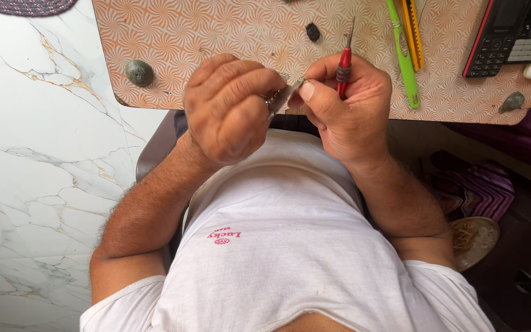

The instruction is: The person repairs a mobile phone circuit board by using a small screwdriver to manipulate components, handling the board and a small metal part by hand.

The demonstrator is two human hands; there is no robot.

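Note:
My left hand [228, 107] and my right hand [345, 104] meet just in front of an orange-patterned table [216, 37], above my white shirt. Both pinch a small silvery metal piece [284, 95] between their fingertips; its exact kind is too small to tell. My right hand also grips a thin red-handled tool [343, 64] that points up toward the table, its metal tip showing above my fingers.
On the table lie a green tool [404, 55] and a yellow one [414, 31], a small dark object [313, 32], and two phones [511, 31] at the far right. Grey knobs [139, 72] sit at the table's corners. White marble floor [32, 154] lies to the left.

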